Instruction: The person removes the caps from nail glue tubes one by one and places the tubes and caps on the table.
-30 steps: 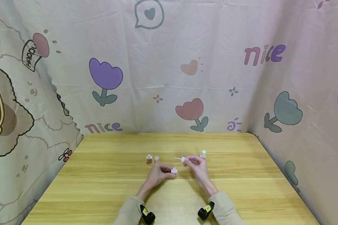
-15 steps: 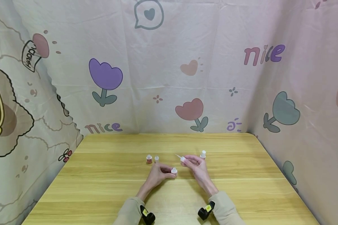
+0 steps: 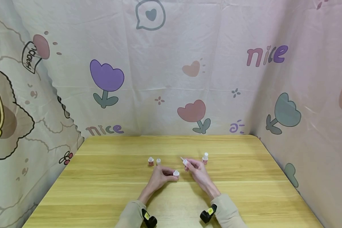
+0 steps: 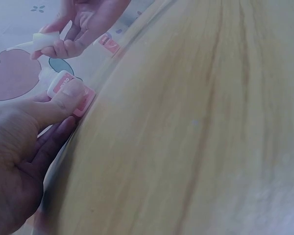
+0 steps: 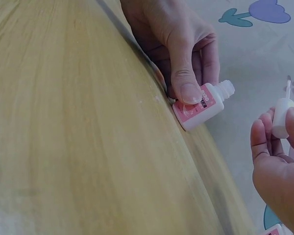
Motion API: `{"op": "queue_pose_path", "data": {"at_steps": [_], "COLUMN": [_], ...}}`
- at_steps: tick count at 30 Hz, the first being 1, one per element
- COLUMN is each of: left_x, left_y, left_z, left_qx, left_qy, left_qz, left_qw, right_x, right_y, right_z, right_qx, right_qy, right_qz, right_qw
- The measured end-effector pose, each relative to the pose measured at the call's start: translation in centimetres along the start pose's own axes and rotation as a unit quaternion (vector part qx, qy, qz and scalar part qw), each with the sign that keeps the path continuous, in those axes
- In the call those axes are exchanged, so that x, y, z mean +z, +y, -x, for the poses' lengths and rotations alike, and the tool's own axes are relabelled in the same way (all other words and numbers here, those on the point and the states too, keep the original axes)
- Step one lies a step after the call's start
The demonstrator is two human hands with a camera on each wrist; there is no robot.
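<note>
Between thumb and fingers, my left hand holds a small white glue-type bottle with a pink label. The bottle stands on the table, its threaded neck uncapped in the right wrist view. To its right, my right hand pinches a white cap with a thin applicator brush sticking out of it. The brush points up and away, apart from the bottle's neck. In the left wrist view the left thumb covers part of the bottle's label.
Beyond my left hand stand another pink-labelled bottle and a small white piece, perhaps a cap. A bottle with a tall white top stands behind my right hand. The wooden table meets a patterned cloth at the back.
The right hand has turned the cap, so the brush swings from pointing left to pointing up and away. It has shifted slightly, exposing more of the bottle behind. The left hand stays still.
</note>
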State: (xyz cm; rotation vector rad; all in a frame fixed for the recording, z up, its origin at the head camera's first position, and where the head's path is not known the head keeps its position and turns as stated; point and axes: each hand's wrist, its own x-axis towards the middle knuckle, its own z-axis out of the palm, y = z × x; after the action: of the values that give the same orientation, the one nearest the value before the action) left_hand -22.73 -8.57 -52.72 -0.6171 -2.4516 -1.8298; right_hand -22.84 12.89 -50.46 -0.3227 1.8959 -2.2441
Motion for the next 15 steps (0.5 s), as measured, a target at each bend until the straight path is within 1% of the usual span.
{"op": "queue_pose_path", "data": {"at_steps": [4,8,12,15], "left_x": [-0.06,-0.07,-0.04,-0.01], "left_y": [0.06,0.17,0.01,-0.08], "left_z": [0.07,0.13,0.07,0.02], "left_qx": [-0.004,-0.009,-0.014,-0.014], "left_qy": [-0.001,0.000,0.000,0.002], "left_qz": [0.010,0.010,0.005,-0.002], "left_qw": [0.9999,0.9999,0.9999,0.9999], "right_x": [-0.02,-0.04,-0.06,-0.10], "right_y": [-0.08,-0.08,0.06,0.20], "right_z": [0.03,0.07,0.00,-0.12], "right_qx": [0.006,0.002,-0.002,-0.003], "right_qy": [-0.004,-0.010,-0.009,-0.009], "right_qz": [-0.003,0.002,0.003,-0.006], "right_qw": [1.0000,0.9999,1.0000,0.9999]}}
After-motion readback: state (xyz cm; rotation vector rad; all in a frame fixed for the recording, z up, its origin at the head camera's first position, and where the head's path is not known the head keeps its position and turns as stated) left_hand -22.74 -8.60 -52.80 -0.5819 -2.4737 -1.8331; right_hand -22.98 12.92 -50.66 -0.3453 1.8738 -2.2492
